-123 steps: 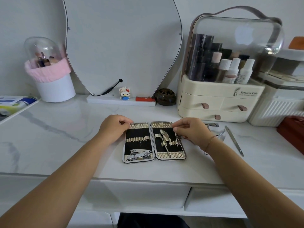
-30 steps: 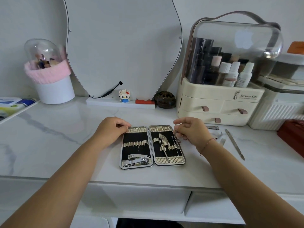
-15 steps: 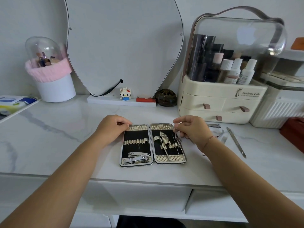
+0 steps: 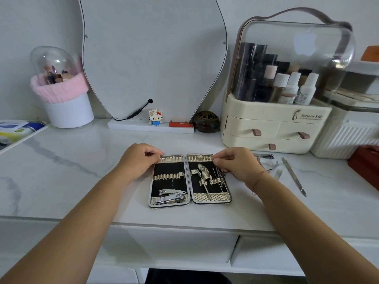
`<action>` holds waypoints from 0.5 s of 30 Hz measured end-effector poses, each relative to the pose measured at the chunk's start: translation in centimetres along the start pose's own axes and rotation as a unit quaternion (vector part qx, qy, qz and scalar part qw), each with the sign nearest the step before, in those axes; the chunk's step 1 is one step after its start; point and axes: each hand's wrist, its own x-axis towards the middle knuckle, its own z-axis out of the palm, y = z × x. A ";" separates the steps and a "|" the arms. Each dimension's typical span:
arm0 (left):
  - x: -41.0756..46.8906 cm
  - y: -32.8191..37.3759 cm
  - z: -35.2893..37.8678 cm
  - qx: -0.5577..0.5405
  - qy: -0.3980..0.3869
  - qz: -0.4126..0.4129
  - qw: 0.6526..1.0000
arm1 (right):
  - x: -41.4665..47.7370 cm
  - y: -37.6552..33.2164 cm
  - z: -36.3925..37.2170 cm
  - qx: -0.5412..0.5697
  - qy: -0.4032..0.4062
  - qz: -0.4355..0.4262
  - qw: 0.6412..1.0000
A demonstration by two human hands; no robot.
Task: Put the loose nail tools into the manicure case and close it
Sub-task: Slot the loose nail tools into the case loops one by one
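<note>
The manicure case (image 4: 170, 171) lies open and flat on the marble counter, with a black lining and gold elastic loops. Two nail clippers (image 4: 170, 197) sit in its left half, and a leaf-shaped pusher (image 4: 204, 171) is strapped in the right half. My left hand (image 4: 139, 160) grips the case's top left corner with curled fingers. My right hand (image 4: 235, 165) is at the case's upper right edge and pinches a thin metal tool (image 4: 221, 179) that lies along the right-hand loops. Loose on the counter to the right are a clipper (image 4: 264, 155), a long file (image 4: 293, 176) and a small flat tool (image 4: 277, 174).
A cream cosmetic organiser (image 4: 272, 128) with a clear lid stands behind the loose tools. A mirror (image 4: 153, 58) and a small figurine (image 4: 155, 117) are at the back. A pink-trimmed brush holder (image 4: 65, 99) stands at the back left, and a red box (image 4: 367, 165) at the far right.
Both hands stay at the case's top corners. My right hand has shifted only slightly along the case's right edge with the thin tool. The view has wobbled a little.
</note>
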 end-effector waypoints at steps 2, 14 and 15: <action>0.0 0.0 0.0 0.003 0.003 -0.001 1.000 | -0.1 0.2 0.0 -0.043 0.002 -0.005 0.999; 0.0 0.1 -0.1 0.000 -0.005 0.001 1.000 | -1.6 -0.5 -1.9 0.007 0.068 -0.020 0.997; 0.0 0.2 -0.1 -0.001 -0.005 0.002 1.000 | -1.9 -0.5 -2.9 0.022 0.113 -0.021 0.993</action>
